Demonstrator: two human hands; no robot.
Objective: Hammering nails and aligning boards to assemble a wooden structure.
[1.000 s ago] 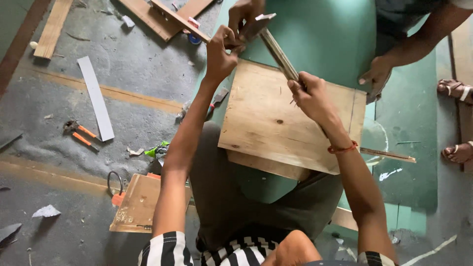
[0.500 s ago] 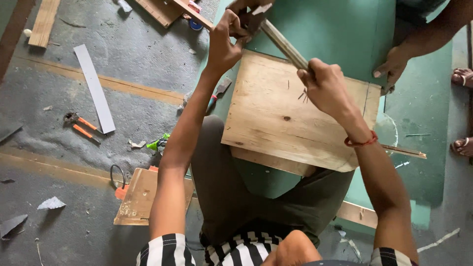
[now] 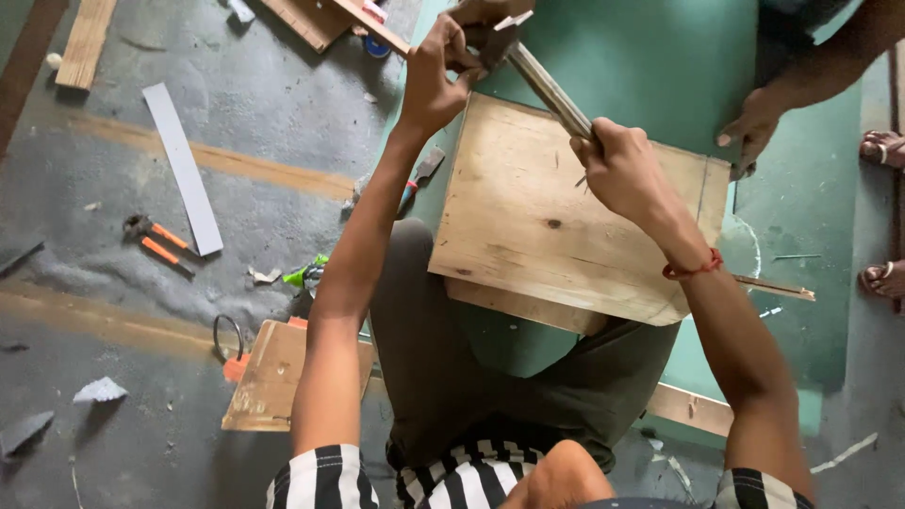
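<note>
My left hand [image 3: 436, 73] grips the far end of a long narrow metal bar [image 3: 551, 91] near the top of the view. Lower down the same bar, my right hand [image 3: 619, 170] is closed around it, with a red thread on the wrist. The bar runs diagonally above a pale plywood board [image 3: 537, 240] that lies on a green sheet [image 3: 650, 57]. Another person's hand [image 3: 749, 132] presses on the green sheet at the board's far right corner. A second hand of that person touches the bar's top end by my left hand.
On the grey floor to the left lie orange-handled pliers [image 3: 156, 240], a grey strip [image 3: 182, 165], a small plywood piece [image 3: 273, 377] and wood offcuts [image 3: 85, 38]. A thin wooden stick [image 3: 773, 287] lies on the green sheet. A sandalled foot [image 3: 884, 149] stands at the right edge.
The view has shifted a little down and to the right. Both my hands stay closed on the bar, and my right hand has slid slightly down along it.
</note>
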